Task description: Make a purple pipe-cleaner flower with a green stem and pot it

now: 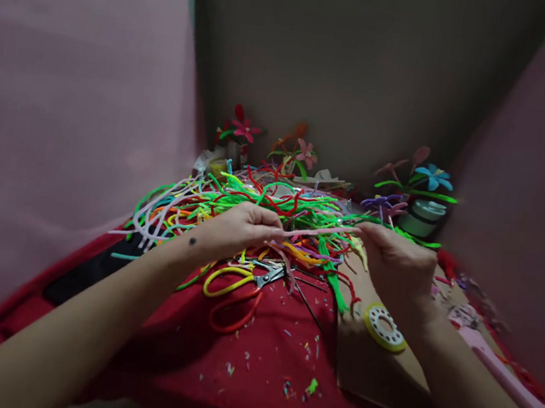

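My left hand (pixel 241 230) and my right hand (pixel 395 264) each pinch one end of a pale pink pipe cleaner (pixel 322 231), stretched level between them. Both hands hover just above a tangled heap of coloured pipe cleaners (pixel 252 205) in green, red, orange and white. Below the left hand lie scissors with yellow and red handles (pixel 236 289) on the red cloth (pixel 255 369). A yellow tape roll (pixel 383 326) sits under my right wrist.
Finished pipe-cleaner flowers stand at the back: a red one (pixel 243 130), a pink one (pixel 306 153), a blue one (pixel 434 177) above a small white pot (pixel 422 217). A cardboard sheet (pixel 381 372) lies at the right, a pink tool (pixel 506 372) beyond. Clipped scraps dot the cloth.
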{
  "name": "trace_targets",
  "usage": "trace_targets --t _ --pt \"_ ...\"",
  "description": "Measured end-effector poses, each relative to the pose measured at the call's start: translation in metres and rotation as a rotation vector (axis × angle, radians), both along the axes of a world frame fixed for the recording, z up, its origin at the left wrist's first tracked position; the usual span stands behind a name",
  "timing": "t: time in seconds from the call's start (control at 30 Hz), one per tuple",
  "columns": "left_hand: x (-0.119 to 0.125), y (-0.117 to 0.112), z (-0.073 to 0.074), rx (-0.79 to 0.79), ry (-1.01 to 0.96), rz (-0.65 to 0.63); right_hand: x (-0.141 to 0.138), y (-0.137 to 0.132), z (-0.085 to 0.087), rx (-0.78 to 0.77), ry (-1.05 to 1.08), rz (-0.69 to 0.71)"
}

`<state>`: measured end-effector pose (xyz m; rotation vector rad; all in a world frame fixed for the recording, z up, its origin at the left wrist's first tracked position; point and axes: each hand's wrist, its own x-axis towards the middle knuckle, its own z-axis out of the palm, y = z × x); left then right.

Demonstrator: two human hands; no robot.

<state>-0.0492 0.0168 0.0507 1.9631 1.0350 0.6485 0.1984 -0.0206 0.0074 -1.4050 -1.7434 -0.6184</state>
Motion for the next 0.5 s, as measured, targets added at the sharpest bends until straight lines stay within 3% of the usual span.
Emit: trace_targets --t 0.1,0.17,0.27,0.33,0.5 --pt "-0.015 0.004 -0.001 0.340 0.287 0.052 -0.004 -0.004 -0.002 -0.050 -0.137 -0.003" --pt "-0.028 0.009 -0.003 0.450 0.417 0.060 -0.010 -0.010 -0.003 -0.058 -0.179 0.038" --pt "-0.050 0.019 -0.010 0.506 0.474 0.028 -0.025 -0.022 -0.006 -0.090 -0.233 0.159" --pt "-0.063 0.025 -0.019 0.507 0.489 0.021 -0.036 -0.026 -0.011 -0.191 -0.290 0.204" --pt "-0.075 0.039 -0.049 0.518 0.666 0.041 -0.051 -0.011 -0.024 -0.617 -0.442 0.049"
